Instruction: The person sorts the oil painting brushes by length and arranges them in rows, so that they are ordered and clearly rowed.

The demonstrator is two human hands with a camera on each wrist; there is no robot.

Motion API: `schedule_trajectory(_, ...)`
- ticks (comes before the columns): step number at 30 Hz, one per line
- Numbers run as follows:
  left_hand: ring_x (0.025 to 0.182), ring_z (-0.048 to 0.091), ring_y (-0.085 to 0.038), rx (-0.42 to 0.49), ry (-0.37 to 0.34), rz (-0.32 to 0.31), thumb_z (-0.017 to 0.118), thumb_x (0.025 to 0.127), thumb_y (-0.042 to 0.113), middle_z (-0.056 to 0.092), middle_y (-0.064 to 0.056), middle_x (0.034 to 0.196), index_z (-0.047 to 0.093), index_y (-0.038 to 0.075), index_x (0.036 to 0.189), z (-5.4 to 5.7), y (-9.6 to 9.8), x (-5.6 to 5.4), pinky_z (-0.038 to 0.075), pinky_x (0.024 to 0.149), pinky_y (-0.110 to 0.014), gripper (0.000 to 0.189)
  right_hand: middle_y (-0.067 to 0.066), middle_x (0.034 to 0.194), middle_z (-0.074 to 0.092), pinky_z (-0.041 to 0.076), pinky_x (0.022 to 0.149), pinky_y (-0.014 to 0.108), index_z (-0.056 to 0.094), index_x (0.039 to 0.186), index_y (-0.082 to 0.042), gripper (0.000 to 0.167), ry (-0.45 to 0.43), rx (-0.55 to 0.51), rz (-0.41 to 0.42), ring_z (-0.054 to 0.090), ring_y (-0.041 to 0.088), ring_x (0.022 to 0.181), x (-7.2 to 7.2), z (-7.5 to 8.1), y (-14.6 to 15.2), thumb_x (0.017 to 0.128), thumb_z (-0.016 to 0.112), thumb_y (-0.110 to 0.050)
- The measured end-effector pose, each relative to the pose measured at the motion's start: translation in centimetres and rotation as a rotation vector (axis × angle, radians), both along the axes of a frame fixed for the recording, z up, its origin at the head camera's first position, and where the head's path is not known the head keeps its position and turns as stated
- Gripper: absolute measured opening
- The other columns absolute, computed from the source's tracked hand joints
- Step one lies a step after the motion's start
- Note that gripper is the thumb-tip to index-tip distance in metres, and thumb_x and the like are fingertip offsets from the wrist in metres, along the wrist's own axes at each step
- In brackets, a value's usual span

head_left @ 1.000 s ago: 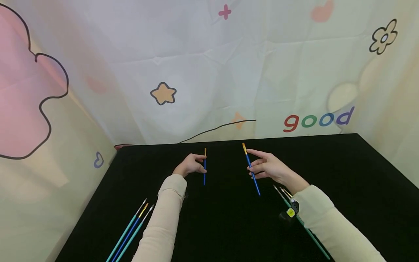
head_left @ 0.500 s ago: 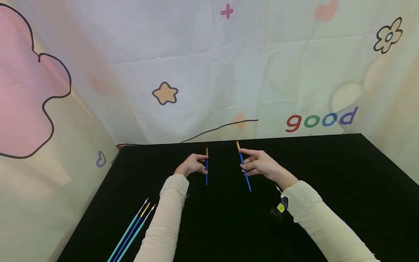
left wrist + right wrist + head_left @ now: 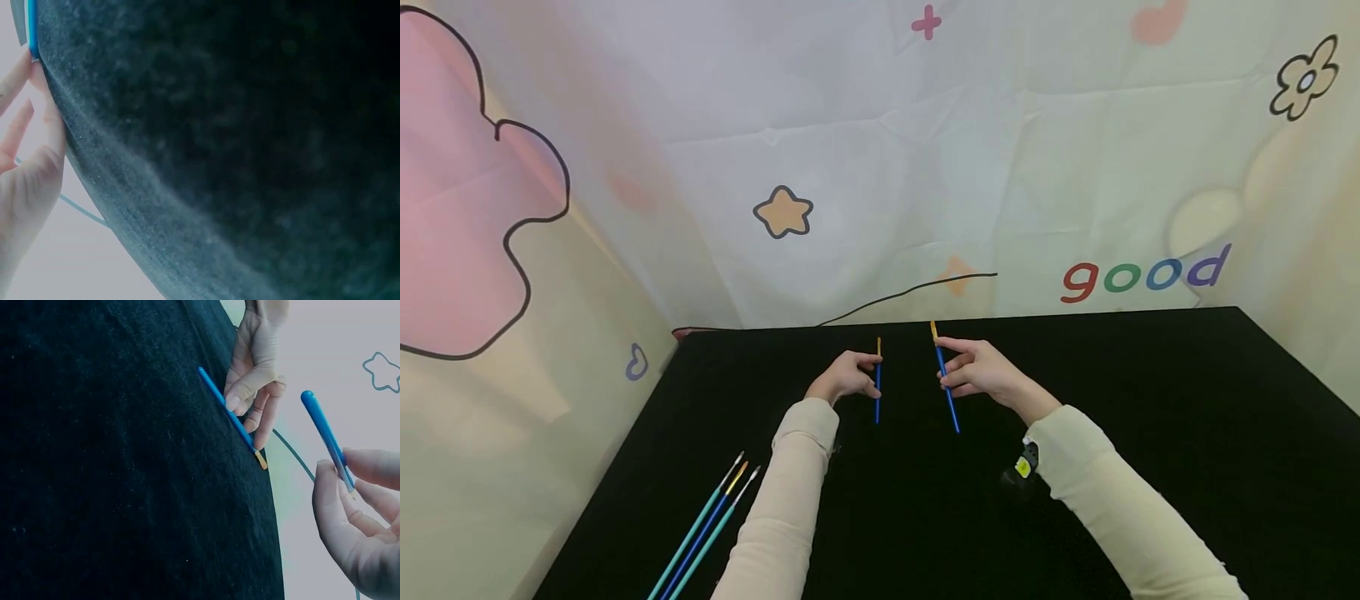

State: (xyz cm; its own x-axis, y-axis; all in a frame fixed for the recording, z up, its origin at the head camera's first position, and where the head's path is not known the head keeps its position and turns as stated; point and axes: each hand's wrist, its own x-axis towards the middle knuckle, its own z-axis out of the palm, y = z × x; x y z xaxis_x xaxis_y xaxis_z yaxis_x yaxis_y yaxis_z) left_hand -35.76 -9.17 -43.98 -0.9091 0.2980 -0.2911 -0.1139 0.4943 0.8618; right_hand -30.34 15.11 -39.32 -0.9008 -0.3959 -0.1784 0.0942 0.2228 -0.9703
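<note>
Near the far side of the black table, my left hand (image 3: 842,377) holds a blue paintbrush (image 3: 877,408) between thumb and fingertips. Its gold tip points to the back edge, and the brush lies along the dark cloth in the right wrist view. My right hand (image 3: 992,371) pinches a second blue paintbrush (image 3: 951,408), slightly tilted, a short gap to the right of the first. In the right wrist view this brush's rounded handle end (image 3: 322,428) points up and away from the fingers. The left wrist view catches only part of the left hand (image 3: 31,169) and a blue handle (image 3: 32,31).
Two turquoise paintbrushes and a blue paintbrush (image 3: 706,525) lie side by side at the front left, close to the left sleeve (image 3: 790,500). A small black device with a yellow label (image 3: 1023,467) sits at the right cuff. A printed curtain (image 3: 880,167) stands behind the table (image 3: 1150,400).
My right hand has moved left with its paintbrush, narrowing the gap to the other brush. The right sleeve now covers the brushes lying at the right. The left hand keeps its place on its brush.
</note>
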Motion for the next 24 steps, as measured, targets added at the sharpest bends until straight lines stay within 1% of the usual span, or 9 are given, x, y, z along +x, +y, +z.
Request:
schedule_trajectory(6,0.078,0.053,-0.017,-0.004,0.007,-0.005,0.065,0.075,-0.011,0.042,-0.019,0.129,0.048,0.004,0.131,0.0,0.1,0.1,0.051,0.076,-0.030,0.061,0.029,0.106,0.053,0.052,0.077,0.038,0.027,0.143,-0.005,0.064,0.002,0.022,-0.003,0.059,0.035,0.095,-0.5,-0.2,-0.8,0.086,0.054,0.007)
schedule_trajectory(12,0.079,0.054,-0.018,-0.030,0.011,-0.008,0.065,0.077,-0.010,0.042,-0.019,0.130,0.047,0.006,0.132,0.1,-0.1,0.3,0.051,0.077,-0.031,0.060,0.019,0.093,0.057,0.052,0.075,0.037,0.028,0.142,-0.004,0.064,0.018,0.048,0.001,0.058,0.037,0.095,-1.0,-0.3,-1.6,0.085,0.055,0.007)
schedule_trajectory(19,0.078,0.052,-0.017,-0.026,0.017,-0.011,0.065,0.076,-0.011,0.042,-0.020,0.129,0.047,0.004,0.132,0.2,-0.1,0.4,0.051,0.077,-0.030,0.060,0.015,0.089,0.057,0.053,0.073,0.037,0.030,0.141,-0.003,0.063,0.052,0.087,-0.006,0.058,0.039,0.094,-1.9,-0.6,-2.7,0.085,0.056,0.007)
schedule_trajectory(22,0.081,0.054,-0.018,-0.055,0.024,-0.018,0.066,0.077,-0.008,0.043,-0.019,0.129,0.048,0.006,0.132,0.1,-0.1,0.3,0.050,0.079,-0.031,0.060,0.013,0.087,0.058,0.053,0.071,0.037,0.031,0.140,-0.002,0.062,0.064,0.104,-0.016,0.060,0.037,0.090,-2.2,-0.7,-3.2,0.084,0.056,0.007)
schedule_trajectory(24,0.085,0.055,-0.019,-0.064,0.020,-0.018,0.066,0.078,-0.006,0.043,-0.018,0.129,0.048,0.008,0.132,0.1,-0.2,0.2,0.050,0.081,-0.032,0.059,0.013,0.087,0.057,0.053,0.071,0.037,0.032,0.140,-0.002,0.062,0.072,0.115,-0.021,0.062,0.032,0.084,-2.4,-0.8,-3.6,0.084,0.057,0.008)
